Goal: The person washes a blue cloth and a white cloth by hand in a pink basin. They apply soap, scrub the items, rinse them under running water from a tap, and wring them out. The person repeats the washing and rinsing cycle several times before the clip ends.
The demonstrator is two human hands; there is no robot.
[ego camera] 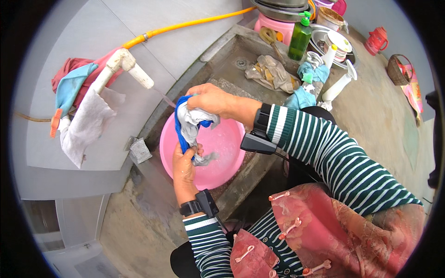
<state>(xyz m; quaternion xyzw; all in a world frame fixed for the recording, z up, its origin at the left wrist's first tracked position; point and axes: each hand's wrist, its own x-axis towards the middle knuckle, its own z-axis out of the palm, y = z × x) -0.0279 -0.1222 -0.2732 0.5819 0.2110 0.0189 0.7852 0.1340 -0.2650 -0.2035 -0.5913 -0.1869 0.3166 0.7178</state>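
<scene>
Above a pink plastic basin (227, 153) I hold a wet grey and blue cloth (189, 127) stretched between both hands. My right hand (212, 100) grips its upper end, with a bunched part hanging below the fingers. Lower down, my left hand (184, 165) pinches the blue edge and some grey fabric, and a grey tail dangles over the basin. A thin stream of water runs from a white pipe spout (140, 76) towards the cloth near my right hand. Cloudy water shows inside the basin.
The basin stands in a concrete sink (236, 47) with a crumpled dirty cloth (273, 74) near its drain. A green pump bottle (299, 38), light-blue rags (301, 98) and a white spray bottle (339, 83) line the right ledge. Towels (92, 118) hang on the pipe; a yellow hose (194, 23) crosses the wall.
</scene>
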